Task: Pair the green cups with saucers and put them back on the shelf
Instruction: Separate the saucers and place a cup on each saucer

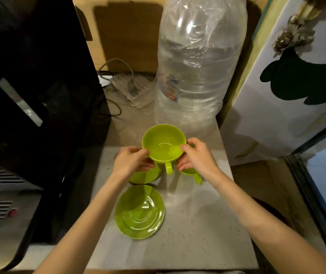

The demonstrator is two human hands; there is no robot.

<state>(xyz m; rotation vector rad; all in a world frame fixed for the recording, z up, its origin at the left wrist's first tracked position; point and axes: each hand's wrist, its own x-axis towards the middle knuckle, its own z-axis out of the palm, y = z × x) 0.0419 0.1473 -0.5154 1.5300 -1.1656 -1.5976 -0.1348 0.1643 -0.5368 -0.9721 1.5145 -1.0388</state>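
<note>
I hold a wide lime-green cup [163, 144] above the counter with both hands, its handle pointing toward me. My left hand [131, 162] grips its left rim and my right hand [196, 158] grips its right rim. Under my left hand lies a green saucer [145, 176], partly hidden. A second green cup [192, 174] sits below my right hand, mostly covered, its handle sticking out to the right. Nearer to me a bare green saucer [139, 211] lies flat on the counter.
A large clear water bottle [197, 62] stands right behind the cups. A black appliance [35, 86] fills the left side. Cables and a power strip [130, 84] lie at the back. A white fridge [286, 86] borders the grey counter [197, 234] on the right.
</note>
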